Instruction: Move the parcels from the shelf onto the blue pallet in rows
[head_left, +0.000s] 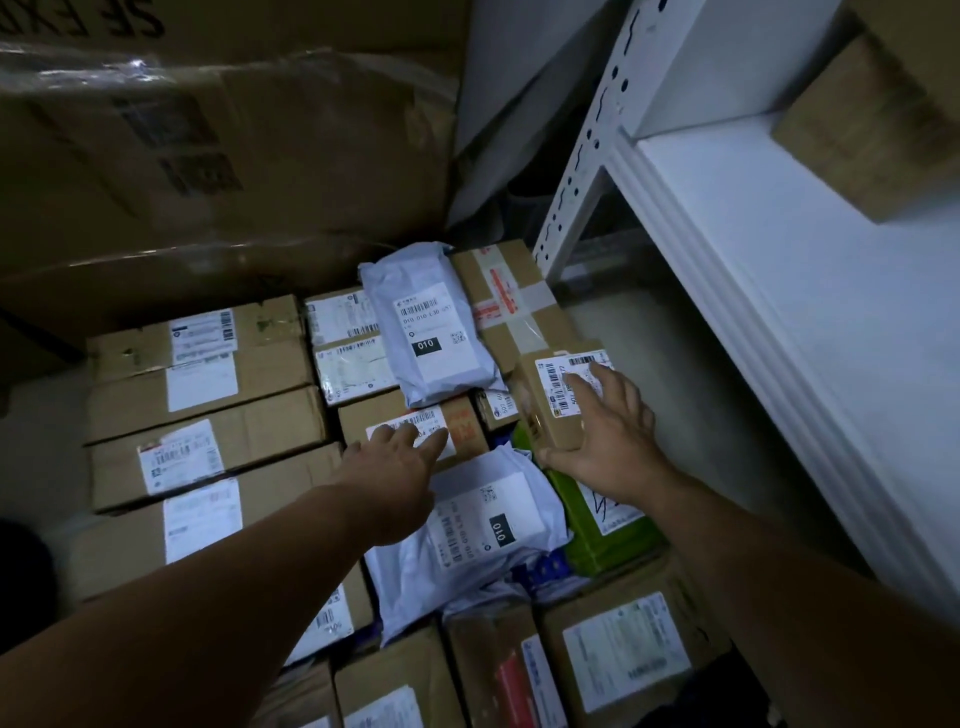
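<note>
Many labelled parcels lie packed in rows below me; the pallet under them is hidden. My right hand (610, 439) grips a small brown carton (553, 402) with a barcode label, thumb on its near edge, fingers spread over its top. It rests tilted on a green parcel (597, 525) and a taped brown box (511, 306). My left hand (397, 467) hovers with fingers apart over a brown box with a white label (415, 415), fingertips touching it. Two grey mailer bags marked 010 lie among the boxes, a far grey mailer bag (428, 332) and a near grey mailer bag (483, 530).
A white metal shelf (769, 249) runs along the right, with one brown box (878, 135) on it. Large plastic-wrapped cartons (218, 145) stand behind the stack. Long brown boxes (208, 415) fill the left rows. Bare floor shows under the shelf.
</note>
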